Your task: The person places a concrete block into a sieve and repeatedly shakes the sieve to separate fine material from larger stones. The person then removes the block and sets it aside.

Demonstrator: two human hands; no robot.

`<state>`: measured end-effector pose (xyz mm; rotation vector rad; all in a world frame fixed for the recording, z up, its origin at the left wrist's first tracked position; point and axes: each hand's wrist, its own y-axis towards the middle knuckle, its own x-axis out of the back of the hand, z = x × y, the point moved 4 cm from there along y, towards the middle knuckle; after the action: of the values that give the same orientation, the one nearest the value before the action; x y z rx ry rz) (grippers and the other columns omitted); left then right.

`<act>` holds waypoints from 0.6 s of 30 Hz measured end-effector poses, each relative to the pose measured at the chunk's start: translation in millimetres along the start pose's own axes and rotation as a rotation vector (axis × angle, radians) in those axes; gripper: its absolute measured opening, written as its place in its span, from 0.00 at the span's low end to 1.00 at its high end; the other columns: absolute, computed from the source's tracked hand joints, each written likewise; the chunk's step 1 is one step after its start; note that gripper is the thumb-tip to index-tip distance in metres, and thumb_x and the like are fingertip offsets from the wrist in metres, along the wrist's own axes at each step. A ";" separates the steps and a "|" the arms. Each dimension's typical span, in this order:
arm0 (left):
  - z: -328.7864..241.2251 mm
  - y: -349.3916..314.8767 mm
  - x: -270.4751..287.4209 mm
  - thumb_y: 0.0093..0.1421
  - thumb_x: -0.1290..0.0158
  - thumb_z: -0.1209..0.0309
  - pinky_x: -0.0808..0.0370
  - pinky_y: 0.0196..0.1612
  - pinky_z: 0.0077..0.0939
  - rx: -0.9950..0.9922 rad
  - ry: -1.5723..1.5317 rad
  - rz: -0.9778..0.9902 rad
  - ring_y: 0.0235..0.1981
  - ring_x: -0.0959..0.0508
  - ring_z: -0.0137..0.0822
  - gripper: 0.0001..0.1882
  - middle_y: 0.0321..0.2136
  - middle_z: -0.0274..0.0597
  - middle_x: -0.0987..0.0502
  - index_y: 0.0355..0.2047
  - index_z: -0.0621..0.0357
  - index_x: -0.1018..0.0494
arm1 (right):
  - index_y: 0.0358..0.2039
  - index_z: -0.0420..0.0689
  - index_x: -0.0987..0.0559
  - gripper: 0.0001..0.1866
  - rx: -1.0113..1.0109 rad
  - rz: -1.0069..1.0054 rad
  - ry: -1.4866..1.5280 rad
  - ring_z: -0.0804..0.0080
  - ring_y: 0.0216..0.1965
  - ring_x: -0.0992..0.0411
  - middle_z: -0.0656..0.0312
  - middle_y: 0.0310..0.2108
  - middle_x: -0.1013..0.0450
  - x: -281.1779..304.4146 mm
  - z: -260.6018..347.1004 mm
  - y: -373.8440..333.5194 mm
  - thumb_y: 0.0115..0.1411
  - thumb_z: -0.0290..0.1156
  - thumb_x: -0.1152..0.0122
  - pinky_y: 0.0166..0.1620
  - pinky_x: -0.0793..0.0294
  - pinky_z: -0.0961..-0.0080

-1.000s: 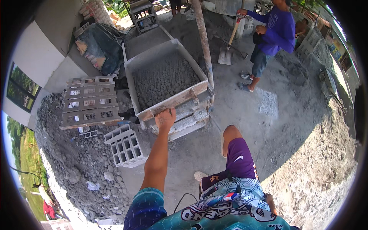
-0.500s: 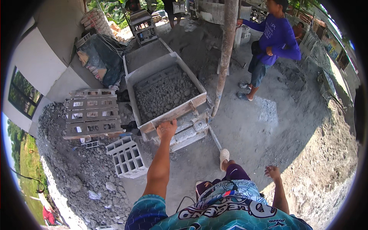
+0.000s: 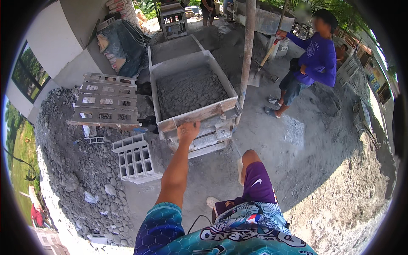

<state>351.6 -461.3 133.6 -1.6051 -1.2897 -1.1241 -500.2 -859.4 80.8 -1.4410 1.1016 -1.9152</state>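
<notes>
Room is narrowed leftward by hollow concrete blocks point(image 3: 135, 162); the gravel-filled box point(image 3: 212, 110), just beyond the left grip point(image 3: 188, 131), is grasped by its near edge; open floor point(image 3: 259, 134) is seen past the pole point(image 3: 247, 55); the right grip cannot be judged.

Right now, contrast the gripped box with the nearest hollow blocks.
The box is larger than the hollow blocks. The box holds lumpy grey mix; the blocks show open cells. The left hand grips the box's front, while no hand touches the blocks. Both look mostly grey.
</notes>
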 end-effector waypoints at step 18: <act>-16.0 10.8 -4.7 0.70 0.57 0.42 0.28 0.54 0.42 0.088 -0.083 0.117 0.49 0.19 0.45 0.31 0.39 0.46 0.16 0.40 0.56 0.15 | 0.56 0.39 0.22 0.22 0.889 0.243 -0.602 0.54 0.43 0.18 0.50 0.42 0.17 -208.5 494.3 15.8 0.69 0.41 0.40 0.41 0.16 0.54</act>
<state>359.1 -479.8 133.7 -1.6540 -1.2629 -0.9253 31.9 -856.5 10.5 -1.1440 0.0858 -1.3502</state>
